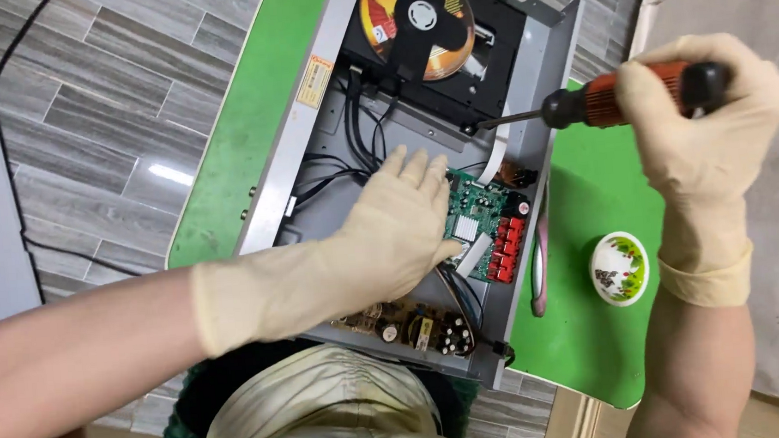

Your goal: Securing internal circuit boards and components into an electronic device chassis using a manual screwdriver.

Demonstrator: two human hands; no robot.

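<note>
- A green table (pixel 604 360) is holding everything, and it is standing on a grey floor (pixel 103 112) that looks like wood.
- An open grey metal box (pixel 548 114), a disc player, is lying on the table. Its lid is already off, so the inside parts are showing.
- A black disc tray (pixel 489 72) is still sitting at the far end of the box, with an orange and yellow disc (pixel 444 34) in it.
- The left hand (pixel 399 227), in a pale glove, is resting flat inside the box with its fingers spread apart. It is touching a green board (pixel 477 217) with red plugs.
- The right hand (pixel 697 121), also gloved, is wrapping its fingers tight around a screwdriver (pixel 621 99) with an orange and black handle. The tip is pointing at the near edge of the tray, so it looks like screws are still being worked on.
- A small brown board (pixel 416 323) is still in place near the person.
- A small white bowl (pixel 619 268) with green and red pictures is sitting on the table beside the box.
- A little yellow sticker (pixel 315 79), a long rectangle, is sticking on the box's left wall.
</note>
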